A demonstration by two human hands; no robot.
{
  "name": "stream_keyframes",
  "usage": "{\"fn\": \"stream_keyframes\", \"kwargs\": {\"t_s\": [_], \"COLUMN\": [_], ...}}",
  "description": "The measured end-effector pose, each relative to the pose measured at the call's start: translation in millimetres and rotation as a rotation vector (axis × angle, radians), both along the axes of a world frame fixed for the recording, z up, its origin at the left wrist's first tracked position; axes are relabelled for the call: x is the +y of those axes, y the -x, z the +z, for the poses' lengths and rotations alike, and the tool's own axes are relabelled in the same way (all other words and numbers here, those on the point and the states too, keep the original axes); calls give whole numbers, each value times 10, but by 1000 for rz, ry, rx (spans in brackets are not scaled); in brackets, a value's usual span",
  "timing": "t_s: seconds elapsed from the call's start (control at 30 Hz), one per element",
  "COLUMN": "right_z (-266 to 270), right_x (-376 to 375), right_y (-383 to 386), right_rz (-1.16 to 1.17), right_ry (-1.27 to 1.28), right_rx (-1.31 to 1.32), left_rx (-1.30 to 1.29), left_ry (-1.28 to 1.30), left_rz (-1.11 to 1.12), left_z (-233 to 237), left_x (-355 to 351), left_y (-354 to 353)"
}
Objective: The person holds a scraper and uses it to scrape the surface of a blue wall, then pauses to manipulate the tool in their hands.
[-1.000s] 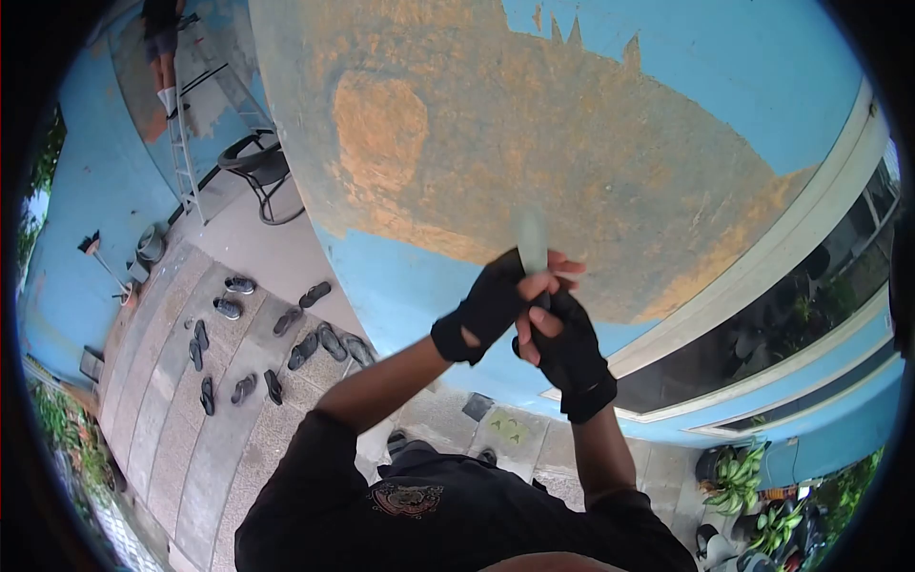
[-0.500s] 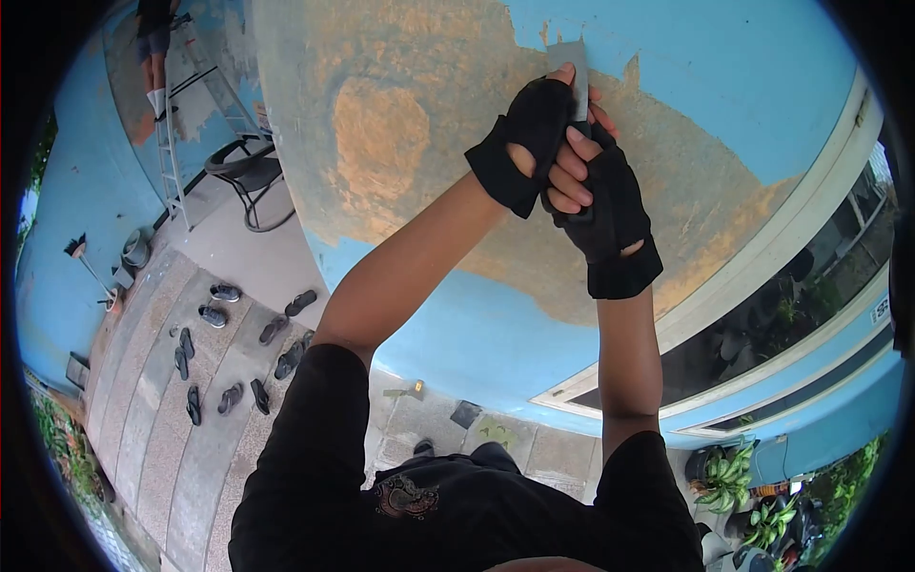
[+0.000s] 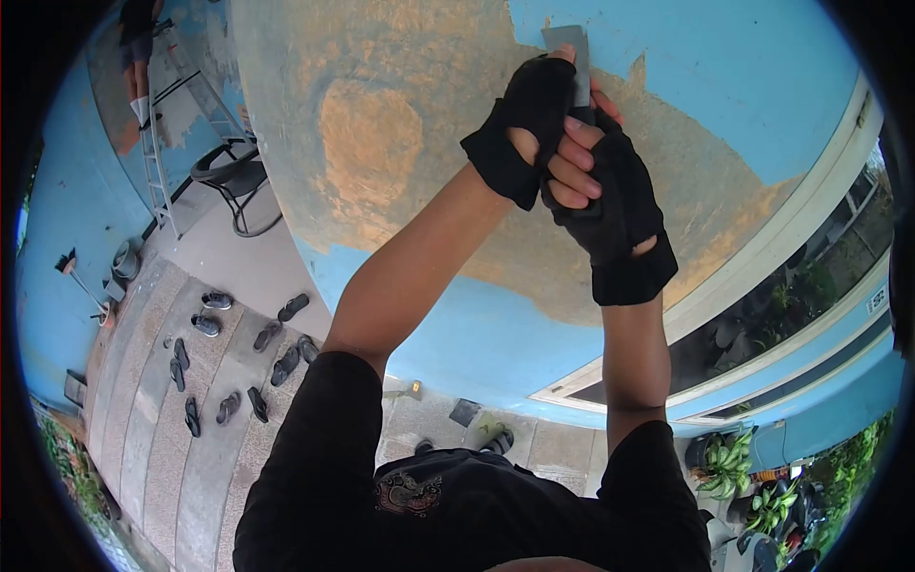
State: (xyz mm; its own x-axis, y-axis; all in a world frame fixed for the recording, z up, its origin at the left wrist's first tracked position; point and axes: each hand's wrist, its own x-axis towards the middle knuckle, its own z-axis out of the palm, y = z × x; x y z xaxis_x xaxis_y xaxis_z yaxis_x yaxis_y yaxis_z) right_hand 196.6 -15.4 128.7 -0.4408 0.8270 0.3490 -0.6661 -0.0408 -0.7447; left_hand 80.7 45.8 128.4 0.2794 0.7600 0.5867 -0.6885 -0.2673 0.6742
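Observation:
A flat grey metal scraper [image 3: 579,62] points upward against the wall [image 3: 457,114], its blade end at the ragged edge of the blue paint [image 3: 686,48]. My left hand [image 3: 541,100], in a black fingerless glove, grips it near the blade, with fingertips on the metal. Just below and to the right, my right hand [image 3: 615,181], in a matching glove, has its fingers wrapped round the handle, which is mostly hidden. The two hands touch. Bare grey and tan plaster surrounds them.
At the upper left, another person [image 3: 138,57] stands on a ladder [image 3: 157,172], near a black chair [image 3: 233,181]. Several shoes [image 3: 229,408] lie on the paved floor. A window frame [image 3: 724,276] runs along the right, above potted plants [image 3: 726,467].
Both hands and the scraper have shifted slightly upward on the wall. The view has turned a little, and one of my feet shows more below my shirt.

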Motion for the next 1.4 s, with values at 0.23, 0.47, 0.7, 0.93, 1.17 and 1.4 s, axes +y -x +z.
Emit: {"fn": "stream_keyframes", "kwargs": {"t_s": [0.23,0.47,0.7,0.93,1.17,1.4], "right_z": [28,43,82,146,84,93], "right_x": [-77,-51,-98,-84,-118,-126], "right_y": [71,24,28,125,63,58], "right_rz": [-82,0,-9,-49,-37,-12], "right_ry": [44,40,65,54,56,28], "right_rx": [3,14,8,18,10,-2], "left_rx": [-55,-36,-50,13,32,-5], "left_ry": [48,-14,-31,-46,7,-48], "left_rz": [-63,-70,-83,-151,-136,-136], "left_z": [-35,-37,-69,25,-22,-49], "left_x": [-19,17,56,160,104,47], "left_y": [-4,10,-4,111,80,31]}}
